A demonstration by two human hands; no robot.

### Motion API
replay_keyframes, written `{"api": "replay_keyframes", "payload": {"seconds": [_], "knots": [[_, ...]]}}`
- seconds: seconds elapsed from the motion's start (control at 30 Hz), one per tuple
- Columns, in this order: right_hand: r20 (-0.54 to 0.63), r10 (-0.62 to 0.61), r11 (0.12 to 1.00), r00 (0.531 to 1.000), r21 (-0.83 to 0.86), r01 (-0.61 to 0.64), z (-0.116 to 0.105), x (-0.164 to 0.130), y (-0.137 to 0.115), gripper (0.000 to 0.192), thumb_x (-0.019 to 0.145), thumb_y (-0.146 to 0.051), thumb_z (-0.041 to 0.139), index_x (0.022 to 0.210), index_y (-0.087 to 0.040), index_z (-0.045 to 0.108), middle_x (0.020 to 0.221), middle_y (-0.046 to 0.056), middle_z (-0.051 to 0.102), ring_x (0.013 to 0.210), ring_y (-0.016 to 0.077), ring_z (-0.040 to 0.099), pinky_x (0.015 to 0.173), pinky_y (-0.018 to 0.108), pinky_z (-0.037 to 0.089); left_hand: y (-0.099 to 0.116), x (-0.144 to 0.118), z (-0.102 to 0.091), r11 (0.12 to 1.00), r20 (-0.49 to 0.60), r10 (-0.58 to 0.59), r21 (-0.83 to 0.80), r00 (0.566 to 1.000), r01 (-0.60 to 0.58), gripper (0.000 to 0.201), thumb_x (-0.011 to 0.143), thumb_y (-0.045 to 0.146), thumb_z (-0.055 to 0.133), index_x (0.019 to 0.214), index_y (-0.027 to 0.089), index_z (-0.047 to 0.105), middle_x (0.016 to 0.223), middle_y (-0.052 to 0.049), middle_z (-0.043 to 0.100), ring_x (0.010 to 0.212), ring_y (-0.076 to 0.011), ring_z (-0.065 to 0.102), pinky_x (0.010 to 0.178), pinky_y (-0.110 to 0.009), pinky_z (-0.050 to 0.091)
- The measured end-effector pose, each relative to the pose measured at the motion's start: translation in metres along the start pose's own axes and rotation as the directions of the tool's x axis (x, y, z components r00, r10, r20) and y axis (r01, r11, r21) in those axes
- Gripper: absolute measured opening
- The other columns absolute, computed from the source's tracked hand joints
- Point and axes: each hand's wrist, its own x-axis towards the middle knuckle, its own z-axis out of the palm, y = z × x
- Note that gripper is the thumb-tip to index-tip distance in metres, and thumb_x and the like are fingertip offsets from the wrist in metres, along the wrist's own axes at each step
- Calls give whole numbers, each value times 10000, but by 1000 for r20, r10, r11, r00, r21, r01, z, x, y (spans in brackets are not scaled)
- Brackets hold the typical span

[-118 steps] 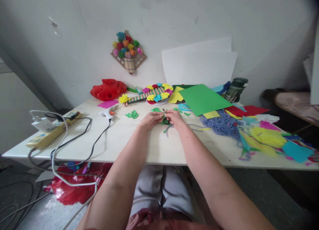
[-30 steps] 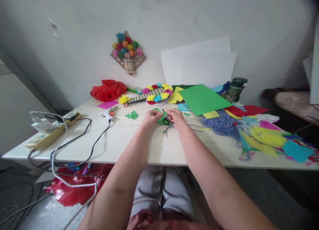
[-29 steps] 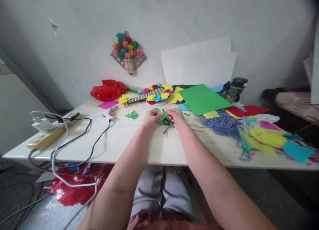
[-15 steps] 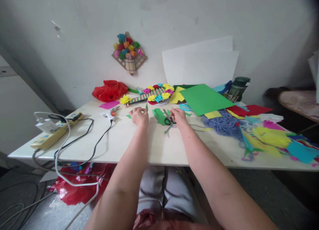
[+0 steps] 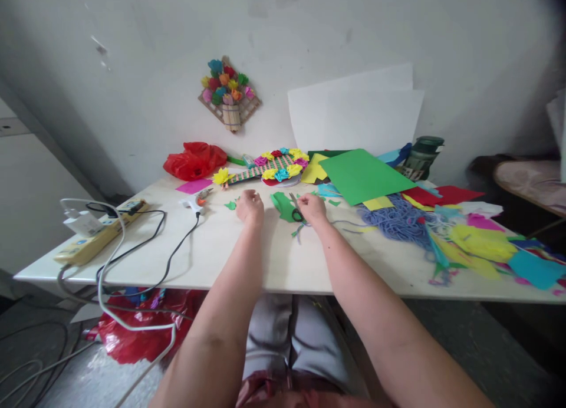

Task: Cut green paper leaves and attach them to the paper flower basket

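My left hand (image 5: 250, 206) is over the table with its fingers curled in; whatever they hold, if anything, is hidden. Small cut pieces of green paper (image 5: 230, 206) lie at its left side. My right hand (image 5: 313, 208) has thumb and fingers pressed together, and what is between them cannot be made out. Just left of it lie black-handled scissors (image 5: 297, 213), partly covered by the hand. A crumpled green paper piece (image 5: 282, 206) rests between my hands, beside the scissors. Another green scrap (image 5: 334, 203) lies right of my right hand.
A glue gun (image 5: 193, 204) with a black cord and a power strip (image 5: 88, 240) sit left. A flower-trimmed woven craft (image 5: 260, 171) lies behind my hands. Rightward are green sheets (image 5: 367, 177), blue yarn (image 5: 398, 222), paper scraps (image 5: 481, 243) and a dark bottle (image 5: 424, 157).
The green piece that stood up at my left fingertips is out of sight. My left hand has turned slightly; my right hand has shifted left, covering more of the scissors' handles.
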Motion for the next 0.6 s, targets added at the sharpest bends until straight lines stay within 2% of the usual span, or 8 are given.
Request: {"api": "replay_keyframes", "payload": {"seconds": [0.1,0.23,0.27,0.33,0.37,0.43,0.53,0.6], "knots": [[54,-29,989,998,-144,37,0,-3,-3,199,752,-163,536,845,-214,704,838,18,696,791,171,603,708,260,432,2,-6,12,993,205,55,87,977,-74,210,776,244,549,967,226,634,880,-49,667,902,-218,599,773,-331,433],[150,-135,948,979,-268,172,1,-7,-6,296,771,-144,501,985,-213,694,1029,42,669,904,173,595,773,261,446,0,-14,22,942,339,210,181,917,-283,326,757,277,590,1077,229,629,1160,-78,621,1078,-209,555,911,-301,405],[177,-158,932,971,-298,206,2,-7,-6,310,766,-141,506,1008,-208,689,1067,51,653,948,183,583,796,266,444,-1,-15,23,913,387,271,187,881,-363,368,754,276,599,1118,224,615,1228,-76,591,1164,-211,503,958,-292,377],[226,-168,902,959,-357,243,2,-9,-7,340,758,-140,515,1050,-201,677,1121,69,625,1036,211,545,844,285,435,-3,-17,26,835,499,373,187,782,-517,424,776,294,586,1193,222,574,1333,-53,526,1299,-218,370,1041,-301,303],[247,-161,891,955,-381,248,1,-10,-7,349,761,-143,514,1067,-199,671,1138,77,614,1066,224,527,863,298,430,-4,-17,28,802,548,390,193,740,-566,435,799,321,562,1224,228,551,1364,-43,499,1324,-225,334,1066,-325,271],[282,-139,873,949,-417,251,0,-12,-9,361,775,-149,502,1095,-197,661,1160,90,597,1092,244,506,887,323,423,-5,-18,30,758,616,382,218,689,-615,434,847,373,491,1259,242,518,1385,-37,479,1324,-234,338,1083,-374,241],[305,-123,856,944,-448,257,-1,-14,-10,379,782,-139,490,1121,-195,650,1179,101,577,1105,256,487,901,338,419,-5,-18,33,721,648,376,244,662,-649,425,879,391,421,1262,233,515,1374,-49,490,1303,-233,374,1074,-373,249],[310,-131,852,942,-451,266,-1,-14,-9,397,773,-118,494,1132,-192,646,1190,102,566,1108,254,482,905,324,418,-3,-19,33,710,639,380,262,669,-654,430,886,375,401,1266,208,513,1338,-82,521,1277,-229,410,1051,-354,282]]}}
